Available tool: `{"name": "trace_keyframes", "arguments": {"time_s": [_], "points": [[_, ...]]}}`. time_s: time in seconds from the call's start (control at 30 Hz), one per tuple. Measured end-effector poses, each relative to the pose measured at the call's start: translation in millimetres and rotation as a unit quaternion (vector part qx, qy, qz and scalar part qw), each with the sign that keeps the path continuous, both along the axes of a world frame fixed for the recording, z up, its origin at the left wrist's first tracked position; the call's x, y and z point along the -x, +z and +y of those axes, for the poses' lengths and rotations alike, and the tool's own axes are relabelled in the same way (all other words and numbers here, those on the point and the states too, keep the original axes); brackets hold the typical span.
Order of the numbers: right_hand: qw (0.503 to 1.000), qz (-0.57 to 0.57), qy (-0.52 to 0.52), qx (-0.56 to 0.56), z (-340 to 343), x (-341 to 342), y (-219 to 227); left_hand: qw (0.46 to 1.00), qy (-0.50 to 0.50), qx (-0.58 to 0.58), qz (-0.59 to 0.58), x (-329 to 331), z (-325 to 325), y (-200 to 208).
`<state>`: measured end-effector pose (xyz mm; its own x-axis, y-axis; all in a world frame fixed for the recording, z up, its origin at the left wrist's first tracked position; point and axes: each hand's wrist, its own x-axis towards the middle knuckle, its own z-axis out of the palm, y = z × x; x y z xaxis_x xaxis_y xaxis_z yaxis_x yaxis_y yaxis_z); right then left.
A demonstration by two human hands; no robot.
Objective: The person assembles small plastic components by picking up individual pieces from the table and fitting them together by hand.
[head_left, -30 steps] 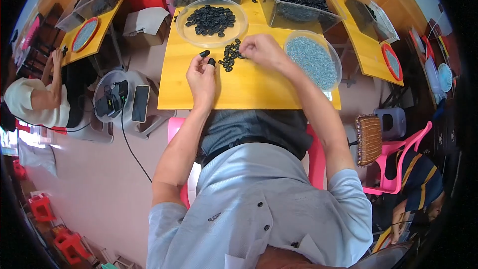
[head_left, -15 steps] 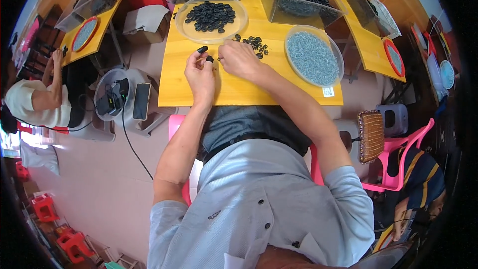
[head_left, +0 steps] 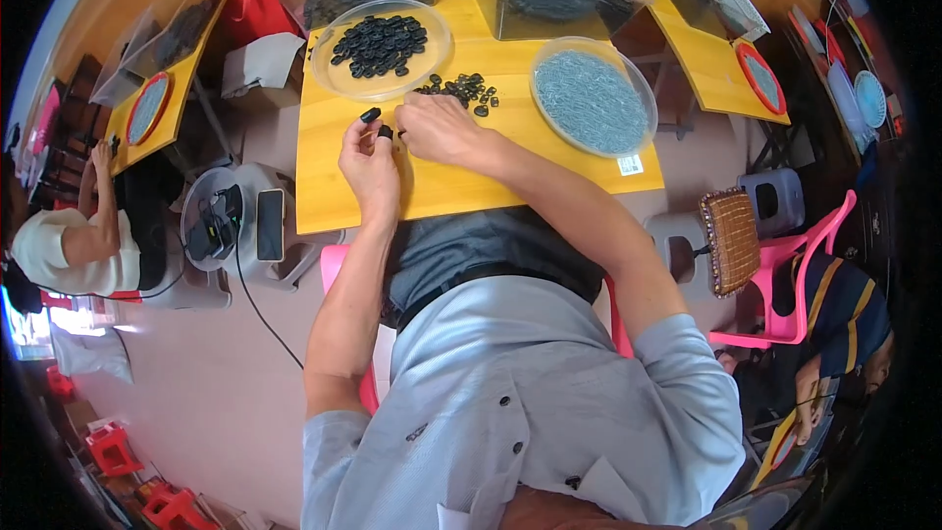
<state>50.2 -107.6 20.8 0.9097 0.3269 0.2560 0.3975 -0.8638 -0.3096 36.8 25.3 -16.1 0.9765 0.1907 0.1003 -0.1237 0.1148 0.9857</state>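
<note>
My left hand (head_left: pixel 372 175) is raised over the near left part of the yellow table (head_left: pixel 334 198), with thumb and index finger curled close together. Both tips look black, as if covered; whether a small piece sits between them I cannot make out. Just right of it, my right hand (head_left: pixel 442 126) is closed, its fingertips bunched near the left thumb and whatever they hold hidden. Beyond my right hand lies a loose pile of small black oval pieces (head_left: pixel 469 88). A round clear tray (head_left: pixel 439 47) of similar black pieces stands farther left.
A round tub (head_left: pixel 643 128) of thin silvery metal pieces stands at right. Clear bins of black parts (head_left: pixel 549 8) line the far edge. Side tables (head_left: pixel 721 88) flank mine. A stool with a phone (head_left: pixel 270 226) is at left, near a seated person (head_left: pixel 88 226); a pink chair (head_left: pixel 775 304) is at right.
The whole view has shifted, so the table sits farther left. My two hands stay close together in nearly the same pose, the right one's fingertips still beside the left thumb.
</note>
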Motion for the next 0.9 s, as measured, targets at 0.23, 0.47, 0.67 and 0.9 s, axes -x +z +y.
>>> {"name": "trace_keyframes", "arguments": {"time_s": [0.23, 0.47, 0.67, 0.9], "points": [[0.997, -0.062, 0.029, -0.017, -3, 7, 6, 0.999, -0.023, 0.020, 0.012, -1, 3, -3], [0.976, -0.003, -0.028, -0.215, -25, 30, 20, 0.977, -0.161, 0.139, 0.028, 8, -7, 4], [0.881, 0.132, -0.043, -0.452, -45, 36, 2, 0.970, -0.203, 0.113, 0.067, 13, -14, 3], [0.837, 0.244, -0.043, -0.489, -53, 46, 16, 0.970, -0.210, 0.109, 0.047, 17, -13, 4]]}}
